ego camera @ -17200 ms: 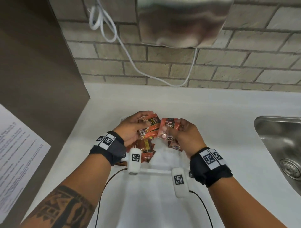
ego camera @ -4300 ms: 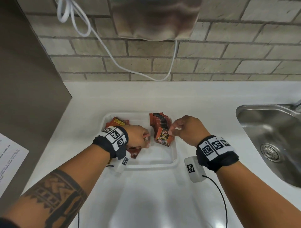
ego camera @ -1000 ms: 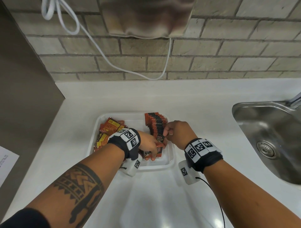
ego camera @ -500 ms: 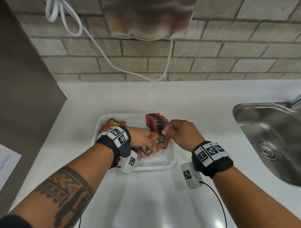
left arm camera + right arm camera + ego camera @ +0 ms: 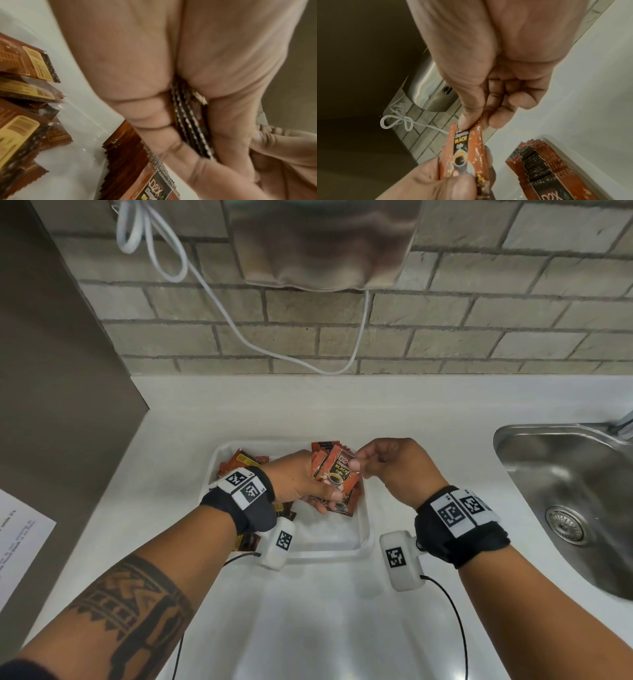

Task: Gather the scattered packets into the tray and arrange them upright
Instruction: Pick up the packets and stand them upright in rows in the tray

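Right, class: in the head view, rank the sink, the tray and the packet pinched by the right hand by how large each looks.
1. Sink, though the frame crops it.
2. Tray, partly hidden by the hands; close to the sink in apparent size, so this order is unsure.
3. Packet, clearly smallest.

Left hand covers middle of tray — packets beneath hidden. Loose packets at tray's left partly behind wristband; count unclear. Upright row mostly masked by held packet. Sink cut off at right edge. Left wrist view blurred — held packet edges uncountable.
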